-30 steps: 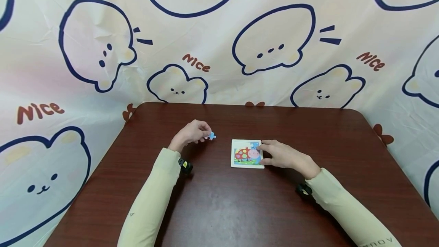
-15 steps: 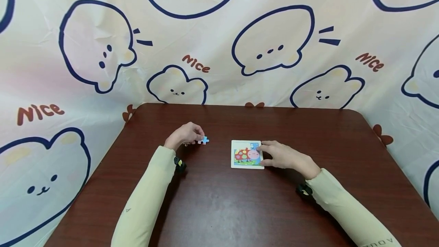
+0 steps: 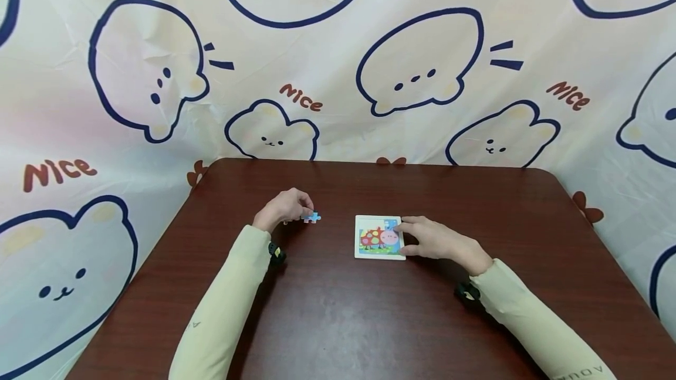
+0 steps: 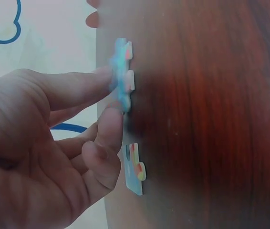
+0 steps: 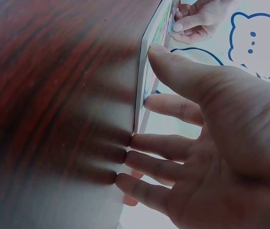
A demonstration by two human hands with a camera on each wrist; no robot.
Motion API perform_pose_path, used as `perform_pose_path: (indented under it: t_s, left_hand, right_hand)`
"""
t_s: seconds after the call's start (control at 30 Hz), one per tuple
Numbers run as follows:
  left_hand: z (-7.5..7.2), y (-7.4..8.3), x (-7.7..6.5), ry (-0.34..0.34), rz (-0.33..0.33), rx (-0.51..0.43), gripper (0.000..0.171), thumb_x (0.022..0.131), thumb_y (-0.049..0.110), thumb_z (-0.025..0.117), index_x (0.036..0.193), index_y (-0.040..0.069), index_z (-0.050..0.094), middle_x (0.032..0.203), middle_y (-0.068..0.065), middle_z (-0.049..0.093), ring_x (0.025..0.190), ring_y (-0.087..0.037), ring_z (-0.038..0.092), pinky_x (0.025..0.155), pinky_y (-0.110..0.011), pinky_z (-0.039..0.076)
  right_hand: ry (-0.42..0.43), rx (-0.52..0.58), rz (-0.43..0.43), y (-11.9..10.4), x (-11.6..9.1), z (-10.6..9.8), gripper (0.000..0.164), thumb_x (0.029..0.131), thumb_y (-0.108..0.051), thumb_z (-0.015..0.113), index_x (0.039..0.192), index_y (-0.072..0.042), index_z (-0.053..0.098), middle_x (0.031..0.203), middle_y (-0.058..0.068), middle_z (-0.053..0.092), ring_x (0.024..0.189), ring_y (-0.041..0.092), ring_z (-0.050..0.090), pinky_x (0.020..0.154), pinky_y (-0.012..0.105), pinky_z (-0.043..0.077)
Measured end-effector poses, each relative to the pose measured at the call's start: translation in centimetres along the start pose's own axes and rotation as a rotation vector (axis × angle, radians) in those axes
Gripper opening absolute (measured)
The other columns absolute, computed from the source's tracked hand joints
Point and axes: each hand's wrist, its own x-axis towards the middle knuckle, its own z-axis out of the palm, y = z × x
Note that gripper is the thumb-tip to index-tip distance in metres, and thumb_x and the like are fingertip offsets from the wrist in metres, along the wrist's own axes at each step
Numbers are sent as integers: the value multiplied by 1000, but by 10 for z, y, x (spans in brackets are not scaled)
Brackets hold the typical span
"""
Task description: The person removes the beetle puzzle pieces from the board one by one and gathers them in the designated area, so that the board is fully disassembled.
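Note:
My left hand pinches a light blue jigsaw piece between thumb and finger, at or just above the table on the left. Under that hand lies another jigsaw piece with yellow and red on its edge, mostly hidden from the head view. A white-framed jigsaw board lies flat at the middle; its picture has a red spotted bug with a pink face, and its upper left is bare white. My right hand rests at the board's right side, thumb and index finger touching it, the other fingertips on the table.
The dark brown wooden table stretches around both hands. Behind it and along its sides hangs a pale cloth with blue-outlined cartoon bears. Each wrist wears a small black camera.
My left hand has moved left and nearer with the blue jigsaw piece, lowering it toward the other loose piece. Over the last half second it has barely moved. My right hand and the board stay put.

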Motion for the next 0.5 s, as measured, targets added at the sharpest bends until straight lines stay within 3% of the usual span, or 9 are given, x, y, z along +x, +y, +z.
perform_pose_path:
  t_s: [0.23,0.4,0.5]
  left_hand:
    - [2,8,-4,34,10,55,14,96,26,64,104,15,67,92,-10,65,76,-23,54,63,-35,48]
    - [7,18,-6,99,87,40,18,97,27,62,108,15,66,101,-8,65,83,-22,57,68,-32,47]
    - [12,25,-6,116,133,-6,19,97,28,61,109,14,66,104,-8,65,79,-24,58,68,-34,50]
  right_hand:
    - [-1,8,5,1,1,2,60,88,-40,71,139,-13,55,152,20,41,137,38,40,106,57,40]
    - [4,2,4,1,0,2,59,89,-40,71,139,-13,55,152,20,41,138,39,40,106,56,40]
    - [6,2,6,1,0,2,59,89,-39,71,139,-13,55,152,20,41,138,39,40,106,56,40]
